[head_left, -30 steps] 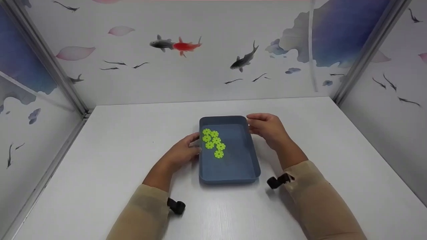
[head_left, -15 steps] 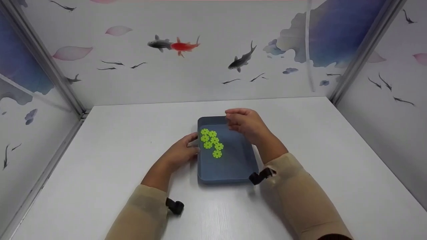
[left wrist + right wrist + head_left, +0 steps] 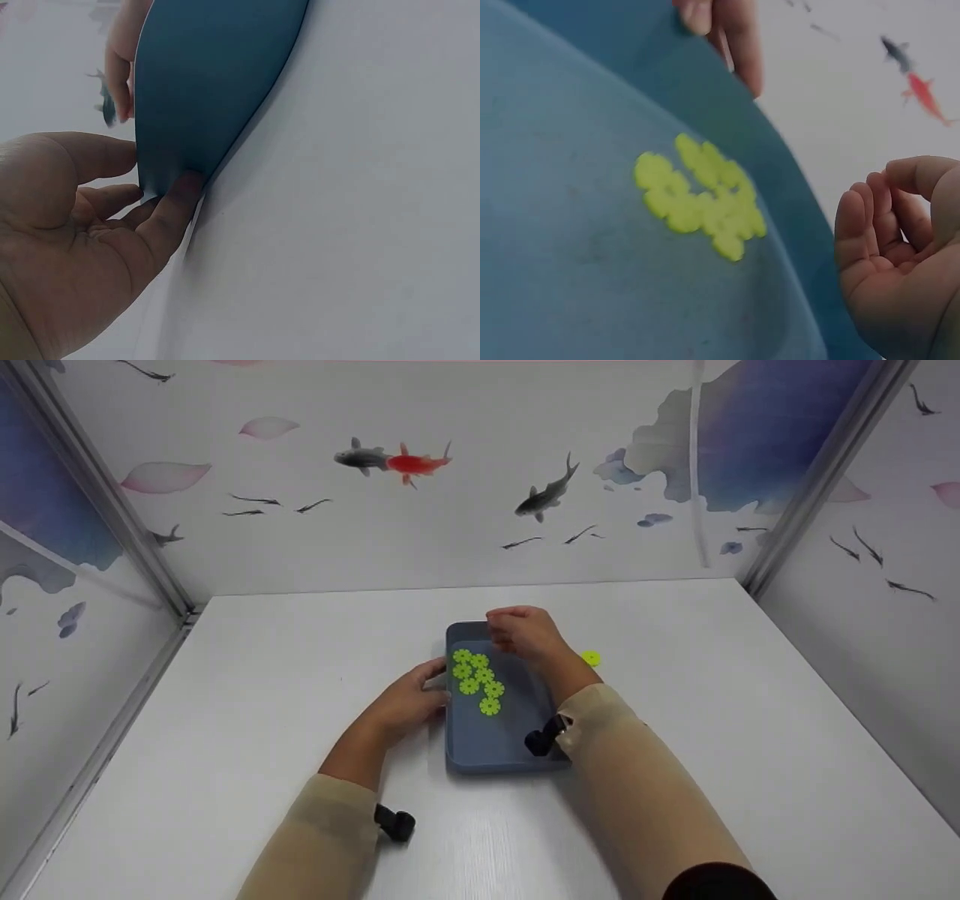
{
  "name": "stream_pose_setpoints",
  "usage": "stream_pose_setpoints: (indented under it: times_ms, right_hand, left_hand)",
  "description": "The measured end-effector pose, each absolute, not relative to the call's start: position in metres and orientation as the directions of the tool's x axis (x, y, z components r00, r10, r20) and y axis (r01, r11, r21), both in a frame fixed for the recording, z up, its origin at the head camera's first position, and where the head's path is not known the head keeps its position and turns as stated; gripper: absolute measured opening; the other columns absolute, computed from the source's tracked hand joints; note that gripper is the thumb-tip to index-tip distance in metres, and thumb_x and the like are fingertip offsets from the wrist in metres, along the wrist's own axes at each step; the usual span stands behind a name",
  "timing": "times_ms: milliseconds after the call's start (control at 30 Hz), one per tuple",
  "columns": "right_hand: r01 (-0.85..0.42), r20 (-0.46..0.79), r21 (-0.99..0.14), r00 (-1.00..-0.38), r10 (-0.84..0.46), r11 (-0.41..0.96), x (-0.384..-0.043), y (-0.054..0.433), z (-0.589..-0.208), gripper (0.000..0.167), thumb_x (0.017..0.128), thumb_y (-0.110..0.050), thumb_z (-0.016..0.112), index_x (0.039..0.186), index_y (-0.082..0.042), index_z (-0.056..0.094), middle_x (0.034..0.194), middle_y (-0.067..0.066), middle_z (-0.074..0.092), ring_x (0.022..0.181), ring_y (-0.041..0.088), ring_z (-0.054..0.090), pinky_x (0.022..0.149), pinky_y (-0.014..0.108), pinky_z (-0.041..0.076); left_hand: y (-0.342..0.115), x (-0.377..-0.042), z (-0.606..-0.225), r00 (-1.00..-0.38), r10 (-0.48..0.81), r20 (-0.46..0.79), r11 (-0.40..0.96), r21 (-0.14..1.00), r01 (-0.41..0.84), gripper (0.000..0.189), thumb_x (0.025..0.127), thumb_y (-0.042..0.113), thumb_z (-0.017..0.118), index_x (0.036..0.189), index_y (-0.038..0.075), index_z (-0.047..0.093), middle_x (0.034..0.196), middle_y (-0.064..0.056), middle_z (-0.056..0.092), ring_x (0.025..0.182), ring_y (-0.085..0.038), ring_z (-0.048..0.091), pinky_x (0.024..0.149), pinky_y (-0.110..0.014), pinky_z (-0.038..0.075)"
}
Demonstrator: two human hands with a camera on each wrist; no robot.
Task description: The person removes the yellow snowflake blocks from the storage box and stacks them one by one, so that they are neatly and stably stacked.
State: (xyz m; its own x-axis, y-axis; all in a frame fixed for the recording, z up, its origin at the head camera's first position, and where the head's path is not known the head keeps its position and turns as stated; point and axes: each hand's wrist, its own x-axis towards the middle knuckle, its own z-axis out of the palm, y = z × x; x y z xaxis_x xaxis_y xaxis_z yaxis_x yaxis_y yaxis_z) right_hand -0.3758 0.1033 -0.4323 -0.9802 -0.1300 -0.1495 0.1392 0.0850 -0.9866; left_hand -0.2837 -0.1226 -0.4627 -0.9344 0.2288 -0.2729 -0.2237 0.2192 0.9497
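Note:
A blue-grey rectangular tray lies on the white table. Inside it, toward its left side, several yellow-green notched discs form a loose cluster. My left hand rests its fingers on the tray's left outer wall; in the left wrist view, those fingers touch the wall up to the rim. My right hand is over the far part of the tray, fingers loosely bent. The right wrist view shows nothing in that hand. One yellow-green disc lies outside the tray, just right of my right wrist.
The white table extends around the tray. Upright panels with painted fish stand behind the table and along both sides. Each sleeve carries a small black wrist device, one of them on the left forearm.
My right hand has moved left from beside the tray's right edge to over its far part. The disc on the table at the right has come into view. My left hand stays put.

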Motion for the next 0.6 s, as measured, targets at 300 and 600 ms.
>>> stream_pose_setpoints:
  times_ms: [300,600]
  right_hand:
    - [0.131,-0.172,-0.945,-0.978,-0.116,0.300,-0.382,0.100,-0.453,0.019,0.099,-0.029,0.076,0.115,-0.019,0.080,0.115,0.009,0.074,0.095,0.020,0.071,0.085,0.032,0.064]
    - [0.059,-0.142,-0.916,-0.973,-0.183,0.398,-0.382,0.101,-0.463,0.031,0.098,-0.022,0.077,0.127,-0.013,0.076,0.123,0.008,0.076,0.100,0.021,0.076,0.095,0.037,0.064]
  left_hand:
    - [-0.123,-0.282,-0.461,-0.939,0.213,-0.268,0.263,0.942,-0.209,0.071,0.103,0.009,0.060,0.168,0.021,0.036,0.175,-0.001,0.035,0.147,-0.026,0.057,0.121,-0.048,0.050]
    - [-0.123,-0.281,-0.459,-0.937,0.223,-0.267,0.270,0.941,-0.204,0.071,0.104,0.011,0.061,0.169,0.021,0.034,0.177,-0.002,0.033,0.153,-0.028,0.051,0.124,-0.048,0.048]
